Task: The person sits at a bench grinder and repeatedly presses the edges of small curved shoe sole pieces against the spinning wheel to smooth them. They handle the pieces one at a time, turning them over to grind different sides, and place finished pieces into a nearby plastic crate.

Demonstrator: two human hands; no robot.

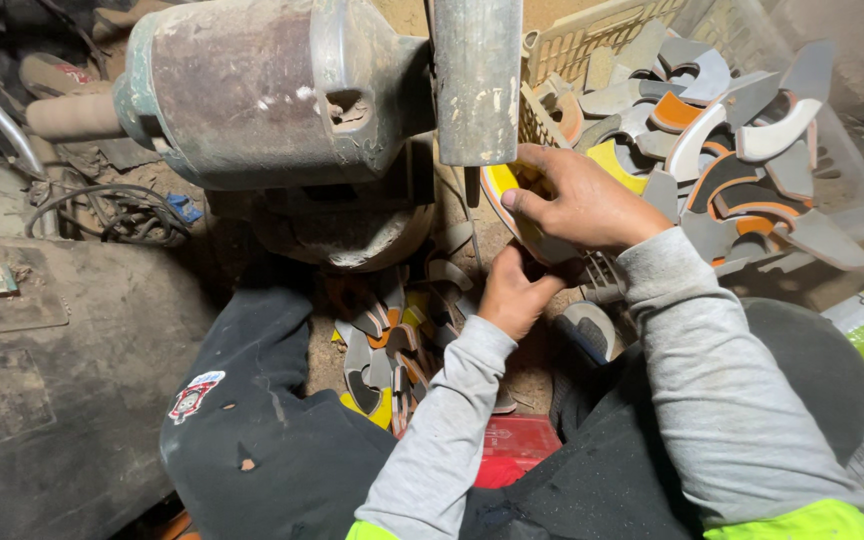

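Crowding hands: motor, crate, offcuts.

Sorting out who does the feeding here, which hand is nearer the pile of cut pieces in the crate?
Right. The right hand sits at the edge of the crate's pile of cut pieces; the left hand is lower, farther from it.

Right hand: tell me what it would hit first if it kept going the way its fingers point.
The right hand points left; beyond the yellow-edged grey curved piece it grips, likely the dusty round machine base, though depth is unclear.

Grey, orange, yellow cut pieces; seemingly red box.
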